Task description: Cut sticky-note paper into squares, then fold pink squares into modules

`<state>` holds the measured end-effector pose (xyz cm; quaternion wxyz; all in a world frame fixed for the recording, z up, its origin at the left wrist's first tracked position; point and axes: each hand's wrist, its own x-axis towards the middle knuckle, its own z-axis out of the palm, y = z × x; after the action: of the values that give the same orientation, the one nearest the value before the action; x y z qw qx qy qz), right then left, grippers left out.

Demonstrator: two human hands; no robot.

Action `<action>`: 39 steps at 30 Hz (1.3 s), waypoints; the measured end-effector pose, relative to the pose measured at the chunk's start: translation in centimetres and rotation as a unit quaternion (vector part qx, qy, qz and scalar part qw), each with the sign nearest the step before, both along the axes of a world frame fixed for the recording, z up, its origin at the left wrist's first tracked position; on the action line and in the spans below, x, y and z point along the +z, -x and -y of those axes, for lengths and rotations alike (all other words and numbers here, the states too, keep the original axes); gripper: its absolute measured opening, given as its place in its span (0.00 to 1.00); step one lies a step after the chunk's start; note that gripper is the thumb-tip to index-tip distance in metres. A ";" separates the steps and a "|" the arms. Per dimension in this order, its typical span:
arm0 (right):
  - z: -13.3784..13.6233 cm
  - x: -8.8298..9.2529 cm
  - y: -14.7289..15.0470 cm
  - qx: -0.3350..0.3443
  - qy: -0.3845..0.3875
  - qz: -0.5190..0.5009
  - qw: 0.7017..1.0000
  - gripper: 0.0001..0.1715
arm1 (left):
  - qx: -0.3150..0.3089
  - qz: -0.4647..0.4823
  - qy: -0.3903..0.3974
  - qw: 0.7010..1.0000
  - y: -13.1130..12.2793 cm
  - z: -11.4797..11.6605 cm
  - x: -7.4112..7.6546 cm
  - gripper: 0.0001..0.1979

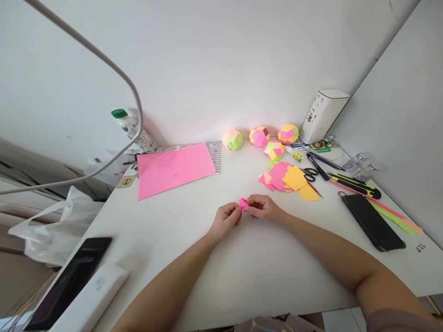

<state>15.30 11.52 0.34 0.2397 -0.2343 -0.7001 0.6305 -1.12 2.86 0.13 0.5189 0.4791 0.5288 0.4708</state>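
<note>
A small folded pink paper piece (243,204) is held between both hands above the white table. My left hand (225,220) pinches its left side, fingers curled. On its right side, the thumb and fingers of my right hand (265,208) close on the paper. Beyond my right hand lies a pile of cut paper pieces (281,175) in pink, yellow and green. Several faceted paper balls stand near the wall, among them a pink and yellow one (259,136) and a pale one with green (232,139).
A pink sheet (175,168) lies at the back left, near a green-capped bottle (134,131). Scissors (310,173), a cutter (356,184) and a black pouch (372,221) are on the right. A white box (93,295) and black tablet (74,281) lie front left.
</note>
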 end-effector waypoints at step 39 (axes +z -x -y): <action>-0.6 -0.6 0.0 -0.031 0.044 -0.031 0.998 0.10 | 0.017 0.021 -0.013 1.000 -0.3 -0.2 0.0 0.18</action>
<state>15.33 12.15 -0.26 0.2700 -0.2470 -0.6564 0.6597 -0.78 3.08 0.08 0.5152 0.4665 0.5199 0.4966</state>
